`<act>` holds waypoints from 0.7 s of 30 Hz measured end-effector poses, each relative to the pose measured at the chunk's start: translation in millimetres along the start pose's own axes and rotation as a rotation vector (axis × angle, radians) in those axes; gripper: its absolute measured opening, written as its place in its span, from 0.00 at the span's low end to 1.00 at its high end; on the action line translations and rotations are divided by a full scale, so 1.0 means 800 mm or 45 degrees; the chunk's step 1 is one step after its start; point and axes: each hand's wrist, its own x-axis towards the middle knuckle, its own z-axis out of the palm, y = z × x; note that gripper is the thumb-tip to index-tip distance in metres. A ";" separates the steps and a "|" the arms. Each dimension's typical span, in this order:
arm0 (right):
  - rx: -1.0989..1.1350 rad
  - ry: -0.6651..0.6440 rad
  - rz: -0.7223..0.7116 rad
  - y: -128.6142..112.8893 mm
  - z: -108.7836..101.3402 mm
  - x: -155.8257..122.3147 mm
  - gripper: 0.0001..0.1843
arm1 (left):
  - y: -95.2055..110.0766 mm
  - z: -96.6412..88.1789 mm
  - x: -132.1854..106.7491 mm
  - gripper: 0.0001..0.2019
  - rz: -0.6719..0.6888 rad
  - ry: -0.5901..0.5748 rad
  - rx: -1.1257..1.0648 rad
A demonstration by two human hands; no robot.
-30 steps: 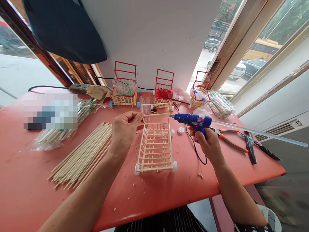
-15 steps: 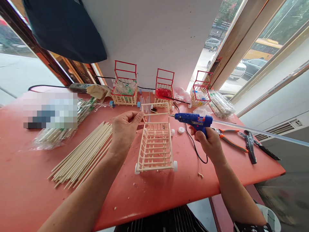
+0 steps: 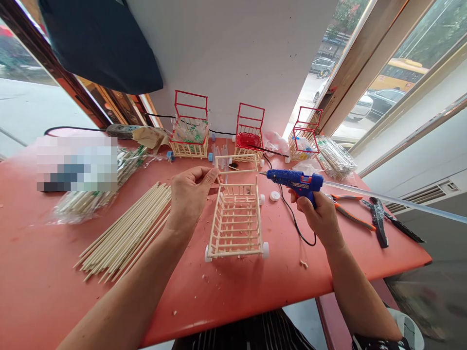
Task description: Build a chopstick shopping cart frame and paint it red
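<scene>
A small cart (image 3: pixel 237 254) built of wooden sticks, with white wheels, stands in the middle of the table. My left hand (image 3: pixel 191 192) pinches the left side of its raised stick handle frame (image 3: pixel 239 171) between thumb and fingers. Wrapped round the grip of a blue glue gun (image 3: pixel 297 180), my right hand (image 3: pixel 321 216) holds the nozzle level, pointing left. The nozzle tip is right by the handle frame's right joint; whether they touch I cannot tell. A clear glue stick (image 3: pixel 386 200) juts from the gun's back.
Loose wooden sticks (image 3: pixel 126 233) lie left, near bagged sticks (image 3: pixel 87 199). Red-trimmed carts (image 3: pixel 189 148) line the wall. Right are orange-handled pliers (image 3: pixel 353 216), a black-handled tool (image 3: pixel 379 223) and a white cap (image 3: pixel 274 196). The gun's black cord (image 3: pixel 292 218) curls on the red table (image 3: pixel 226 301).
The picture has shifted very slightly. The glue gun's tip is a touch farther right of the handle frame's joint; my left hand keeps its pinch.
</scene>
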 end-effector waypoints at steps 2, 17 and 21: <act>-0.011 -0.001 -0.016 -0.001 -0.001 0.000 0.22 | 0.001 0.000 0.000 0.08 0.004 0.000 -0.005; -0.016 -0.006 -0.061 -0.007 0.001 0.003 0.25 | -0.005 -0.002 0.001 0.09 0.015 -0.016 -0.003; 0.002 0.005 -0.092 -0.009 0.000 0.005 0.24 | -0.005 -0.002 0.001 0.09 0.032 -0.024 -0.013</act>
